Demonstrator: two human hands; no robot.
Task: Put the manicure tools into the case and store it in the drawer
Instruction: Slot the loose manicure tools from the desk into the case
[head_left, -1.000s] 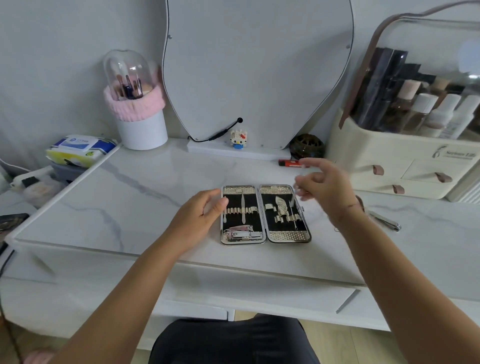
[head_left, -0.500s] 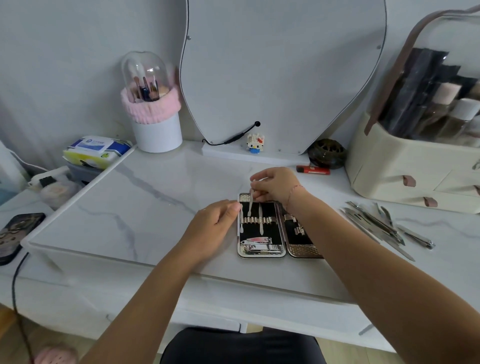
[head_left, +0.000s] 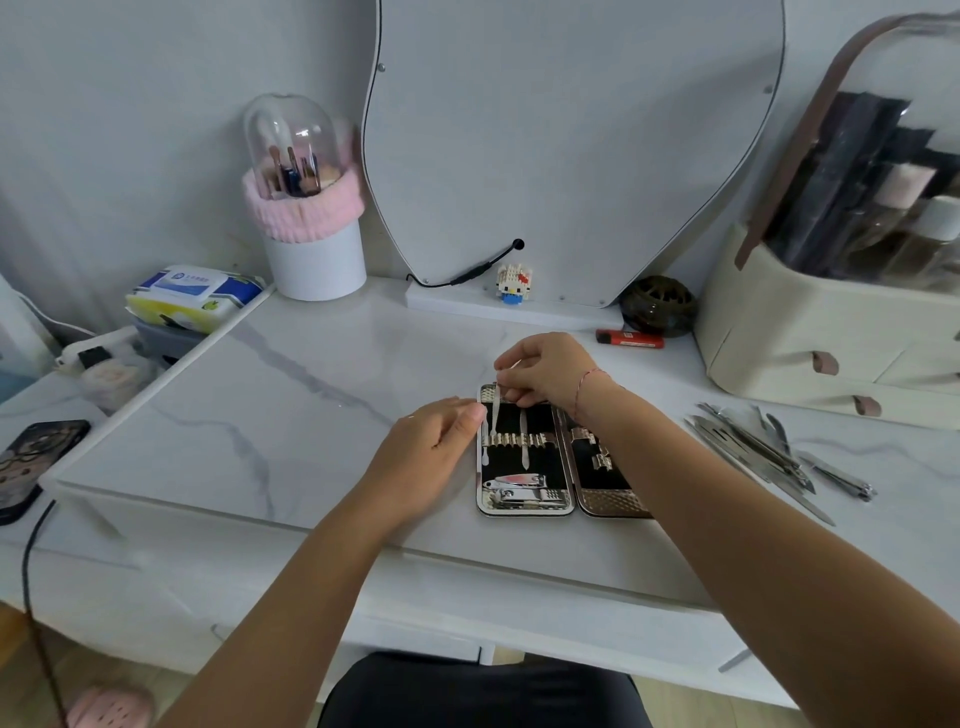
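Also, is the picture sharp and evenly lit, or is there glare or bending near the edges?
Head view: light soft and even, shadows faint; the nail clipper glints in the open case; the wide lens bows the cosmetics organizer at the right edge; centre sharp, corners softer.

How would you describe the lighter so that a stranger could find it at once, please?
Find the large mirror on the marble table. At the right end of its base, before a dark round jar, lies the lighter: slim, red, black-tipped.

Home dressing table: a mirror (head_left: 571, 130) is standing at 12 o'clock on the marble surface (head_left: 291, 415), brush holder (head_left: 311, 254) at 10, cosmetics organiser (head_left: 810, 322) at 2.
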